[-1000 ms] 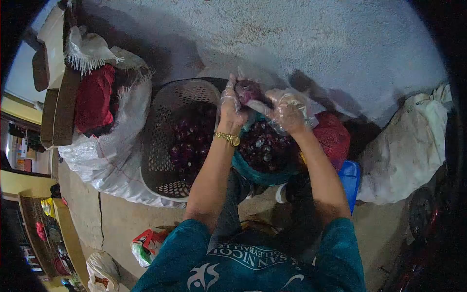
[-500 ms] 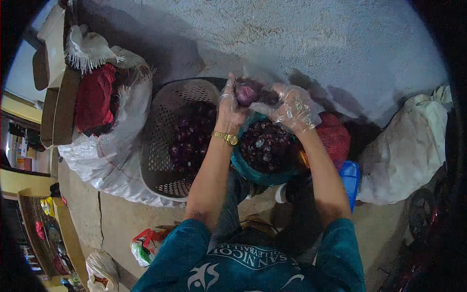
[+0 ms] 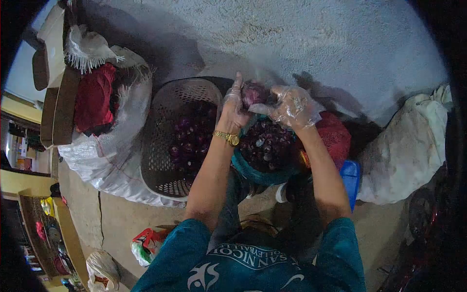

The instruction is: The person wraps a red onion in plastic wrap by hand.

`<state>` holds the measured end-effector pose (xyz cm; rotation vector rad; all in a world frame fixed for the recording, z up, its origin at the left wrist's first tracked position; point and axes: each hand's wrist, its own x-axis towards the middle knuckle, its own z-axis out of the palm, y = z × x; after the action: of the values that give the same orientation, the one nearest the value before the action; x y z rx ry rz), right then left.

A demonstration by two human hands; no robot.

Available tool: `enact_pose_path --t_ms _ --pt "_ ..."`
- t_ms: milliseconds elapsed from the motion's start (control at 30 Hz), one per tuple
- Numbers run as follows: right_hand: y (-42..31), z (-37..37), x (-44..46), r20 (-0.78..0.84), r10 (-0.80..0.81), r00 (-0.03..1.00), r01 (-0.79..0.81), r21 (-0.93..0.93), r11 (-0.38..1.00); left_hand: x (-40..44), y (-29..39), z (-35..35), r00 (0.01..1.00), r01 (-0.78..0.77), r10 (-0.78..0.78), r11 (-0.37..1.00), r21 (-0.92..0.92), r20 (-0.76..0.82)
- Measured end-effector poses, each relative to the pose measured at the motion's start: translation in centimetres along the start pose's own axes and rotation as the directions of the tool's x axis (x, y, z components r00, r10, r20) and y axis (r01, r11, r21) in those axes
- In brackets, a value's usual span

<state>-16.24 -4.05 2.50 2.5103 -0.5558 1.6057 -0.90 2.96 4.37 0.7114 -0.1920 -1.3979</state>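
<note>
A purple-red onion (image 3: 253,95) is held over a teal tub (image 3: 265,176). My left hand (image 3: 233,108), in a clear plastic glove with a gold watch at its wrist, grips the onion from the left. My right hand (image 3: 293,108), also in a clear glove, has its fingers curled and its thumb against the onion's lower right side. Whatever lies between those right fingers is hidden. Dark onion skins (image 3: 270,146) fill the tub. To the left, a grey perforated basket (image 3: 168,97) holds many shiny purple onions (image 3: 192,138).
A white woven sack (image 3: 112,168) with red netting (image 3: 96,100) and a cardboard box (image 3: 58,97) stand at the left. Right of the tub are a red mesh bag (image 3: 333,138), a blue container (image 3: 349,182) and a pale sack (image 3: 408,151). A rough wall (image 3: 316,39) rises ahead.
The onion has shifted slightly right and turned between my hands. Both hands have moved slightly right, and the right thumb stays at the onion.
</note>
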Motion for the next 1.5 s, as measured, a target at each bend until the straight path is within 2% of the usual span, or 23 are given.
enact_pose_path --t_ms 33,67,267,300,367,400,433,467,500,567,600,667,733,800,867,1000,1067,1100,1200,1267,1333,1433,1500 --pt "-0.7 -1.2 1.3 0.211 0.113 0.971 -0.119 0.012 0.993 0.0 0.0 -0.1 1.0 0.0 0.0 1.0 0.0 0.0" --pt "-1.2 -1.9 2.2 0.413 0.214 0.885 -0.235 -0.001 0.972 0.1 0.0 -0.2 1.0 0.001 -0.002 1.0 0.024 0.004" --pt "-1.4 -1.8 2.9 0.61 0.281 0.741 -0.348 -0.008 0.937 -0.7 0.2 0.8 0.998 -0.001 0.006 0.996 0.085 -0.058" --pt "-1.3 -1.6 2.3 0.61 0.28 0.742 -0.348 -0.007 0.937 -1.0 0.3 1.2 0.998 -0.011 0.015 0.997 0.074 -0.059" --pt "-0.9 -0.9 0.7 0.353 0.178 0.919 -0.19 -0.001 0.982 -0.8 0.5 0.8 1.0 -0.009 0.01 0.997 0.072 -0.019" --pt "-0.9 -1.2 0.9 0.352 0.178 0.919 -0.19 -0.001 0.982 -0.9 0.6 0.9 1.0 -0.004 0.003 0.998 0.069 0.022" --pt "-0.9 -1.6 1.3 0.267 0.108 0.958 -0.114 0.007 0.993 -1.0 0.6 1.1 1.0 -0.004 0.002 0.998 0.069 0.023" --pt "-0.9 -1.8 1.5 0.18 0.034 0.983 -0.037 0.009 0.999 -1.0 0.6 1.3 0.999 -0.006 0.009 0.996 0.084 -0.037" --pt "-0.8 -1.7 1.4 0.181 0.034 0.983 -0.037 0.01 0.999 -1.1 0.6 1.6 0.995 -0.008 0.017 0.995 0.099 -0.098" --pt "-0.5 -1.5 1.3 0.068 -0.096 0.993 0.101 -0.076 0.992 -0.1 0.3 -0.1 0.995 -0.011 0.027 0.987 0.159 -0.095" --pt "-0.6 -1.5 1.4 0.068 -0.096 0.993 0.101 -0.076 0.992 -0.3 0.4 0.2 0.995 -0.015 0.036 0.976 0.219 -0.089" --pt "-1.0 -1.7 1.8 0.191 0.068 0.979 -0.064 -0.026 0.998 -0.8 0.4 0.9 0.999 0.024 -0.017 0.987 0.159 -0.046" --pt "-0.7 -1.3 1.2 0.132 0.018 0.991 -0.01 -0.058 0.998 -1.1 0.4 1.2 0.998 0.067 -0.067 0.993 0.102 -0.002" --pt "-0.6 -1.3 1.1 0.075 -0.035 0.997 0.042 -0.094 0.995 -1.0 0.4 1.2 1.0 0.014 -0.015 0.995 0.101 0.016" --pt "-0.7 -1.5 1.1 0.337 0.127 0.933 -0.124 -0.031 0.992 -1.8 0.4 2.0 1.0 -0.005 0.008 0.994 0.107 -0.028" --pt "-0.3 -1.1 0.7 0.358 0.187 0.915 -0.186 -0.036 0.982 -2.4 0.6 2.9 0.997 0.018 -0.01 0.995 0.094 -0.082" --pt "0.0 -0.9 0.6 0.501 0.231 0.834 -0.24 -0.048 0.97 -2.1 0.5 2.6 0.996 0.017 -0.011 0.998 0.066 -0.087" --pt "0.3 -0.5 0.2 0.501 0.231 0.834 -0.24 -0.047 0.97 -1.9 0.4 2.4 0.996 0.016 -0.013 0.999 0.038 -0.091" --pt "0.5 -0.3 0.1 0.375 0.158 0.914 -0.22 0.129 0.967 -1.1 0.2 1.4 0.998 0.041 -0.041 0.999 0.001 -0.046" --pt "-0.3 -1.7 2.1 0.69 0.238 0.684 -0.327 -0.001 0.945 -0.2 -0.1 0.2 0.996 0.015 -0.012 0.999 0.038 -0.086" --pt "-0.7 -1.8 2.1 0.692 0.188 0.697 -0.274 0.014 0.962 0.5 -0.1 -0.7 0.992 -0.009 0.018 0.997 0.076 -0.123" --pt "-0.6 -1.6 1.1 0.701 0.117 0.703 -0.208 0.046 0.977 1.0 0.4 -1.4 0.996 0.034 -0.033 0.999 0.016 -0.084" --pt "-0.7 -1.5 0.8 0.708 0.093 0.7 -0.196 0.064 0.979 1.2 0.6 -1.7 0.987 -0.048 0.019 0.983 -0.177 -0.161"
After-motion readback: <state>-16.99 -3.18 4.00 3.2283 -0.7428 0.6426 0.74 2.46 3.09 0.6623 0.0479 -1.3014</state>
